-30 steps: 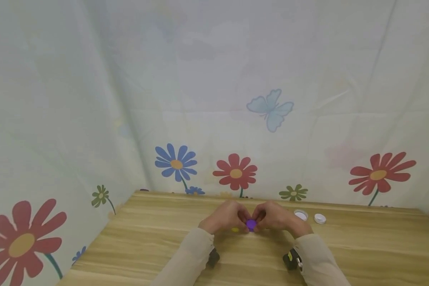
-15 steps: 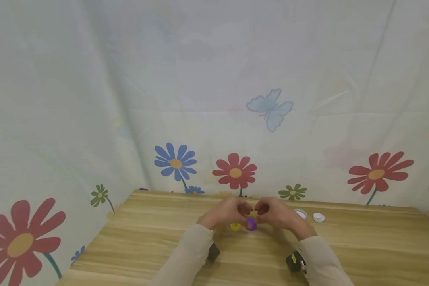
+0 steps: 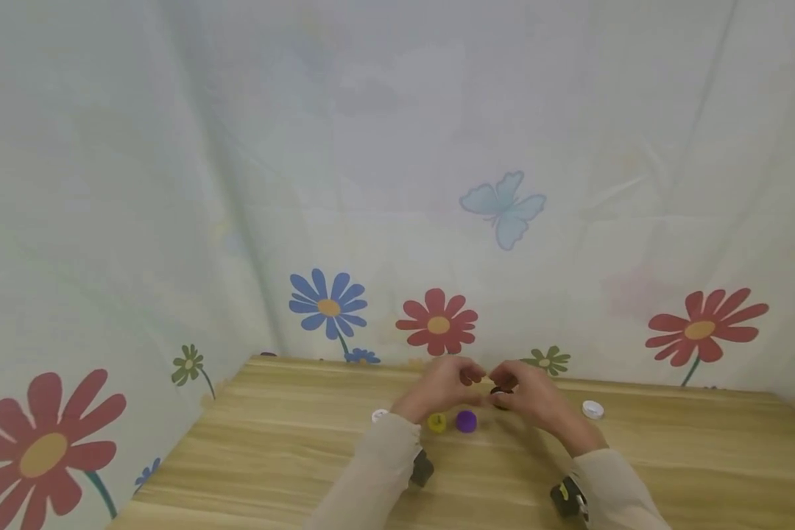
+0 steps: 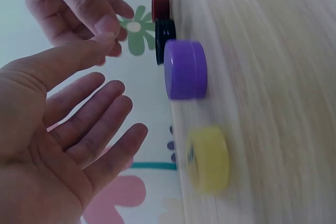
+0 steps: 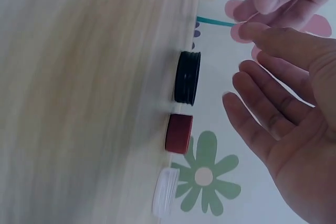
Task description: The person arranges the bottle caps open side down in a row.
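Observation:
A purple bottle cap (image 3: 467,422) stands on the table beside a yellow cap (image 3: 436,422). Above and behind them is the left hand (image 3: 445,386), its fingers loosely bent with nothing between them. The right hand (image 3: 535,397) hovers close over a black cap (image 3: 501,396), which it partly covers in the head view. From the right wrist, the black ridged cap (image 5: 187,78) shows apart from the relaxed fingers, with a dark red cap (image 5: 179,134) beyond it. Both thumb tips come close together in the left wrist view, over the row of caps.
A white cap (image 3: 592,409) lies to the right on the wooden table (image 3: 689,456). Another white one (image 3: 380,416) shows at the left sleeve. A clear cap (image 5: 166,192) ends the row in the right wrist view. Behind the table hangs a flowered cloth (image 3: 570,221).
Both hands have let go of the purple cap and moved to the right and slightly away. The purple and yellow caps now show uncovered, and so does the white cap at the left.

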Motion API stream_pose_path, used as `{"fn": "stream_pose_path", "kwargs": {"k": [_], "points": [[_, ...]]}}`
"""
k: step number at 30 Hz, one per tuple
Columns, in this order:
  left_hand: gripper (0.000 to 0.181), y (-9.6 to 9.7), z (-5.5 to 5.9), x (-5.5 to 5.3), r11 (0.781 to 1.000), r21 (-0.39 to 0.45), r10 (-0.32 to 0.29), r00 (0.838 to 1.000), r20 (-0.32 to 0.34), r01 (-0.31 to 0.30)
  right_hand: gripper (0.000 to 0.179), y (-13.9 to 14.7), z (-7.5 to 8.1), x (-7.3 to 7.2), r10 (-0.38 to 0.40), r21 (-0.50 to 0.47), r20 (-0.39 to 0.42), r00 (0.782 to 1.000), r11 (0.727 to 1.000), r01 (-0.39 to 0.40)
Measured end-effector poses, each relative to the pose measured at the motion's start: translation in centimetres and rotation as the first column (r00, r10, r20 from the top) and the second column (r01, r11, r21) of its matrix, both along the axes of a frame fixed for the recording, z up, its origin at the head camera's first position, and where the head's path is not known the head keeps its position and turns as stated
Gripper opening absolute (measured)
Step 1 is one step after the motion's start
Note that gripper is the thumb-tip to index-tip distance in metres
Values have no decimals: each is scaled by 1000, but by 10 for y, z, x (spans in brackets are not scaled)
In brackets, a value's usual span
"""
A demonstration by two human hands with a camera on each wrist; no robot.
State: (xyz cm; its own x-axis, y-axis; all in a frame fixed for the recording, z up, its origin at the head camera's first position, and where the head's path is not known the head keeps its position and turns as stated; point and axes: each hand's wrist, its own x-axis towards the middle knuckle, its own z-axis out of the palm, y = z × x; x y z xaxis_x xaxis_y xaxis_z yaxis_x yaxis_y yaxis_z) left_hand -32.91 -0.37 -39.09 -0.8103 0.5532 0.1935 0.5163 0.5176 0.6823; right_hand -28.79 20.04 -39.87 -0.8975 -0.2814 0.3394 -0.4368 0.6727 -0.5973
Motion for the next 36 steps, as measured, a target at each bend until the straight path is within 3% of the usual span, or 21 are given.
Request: {"fn": "stream_pose_path", "kwargs": {"k": [7,16,22,36], "points": [[40,19,-2,-1,1000,-20,8,998,-64,-9,27,13,0,1,-28,24,-24,999,999,28],[39,32,-10,0,998,2,58,997,-50,-58,30,30,-4,-4,-35,57,-40,999,998,37],[38,34,-12,-2,998,-1,59,995,-77,-60,32,31,-6,-11,-37,59,-12,999,998,38],[40,44,-18,-6,998,-17,54,997,-56,-55,32,38,-11,-18,29,111,-23,999,994,-26]]}}
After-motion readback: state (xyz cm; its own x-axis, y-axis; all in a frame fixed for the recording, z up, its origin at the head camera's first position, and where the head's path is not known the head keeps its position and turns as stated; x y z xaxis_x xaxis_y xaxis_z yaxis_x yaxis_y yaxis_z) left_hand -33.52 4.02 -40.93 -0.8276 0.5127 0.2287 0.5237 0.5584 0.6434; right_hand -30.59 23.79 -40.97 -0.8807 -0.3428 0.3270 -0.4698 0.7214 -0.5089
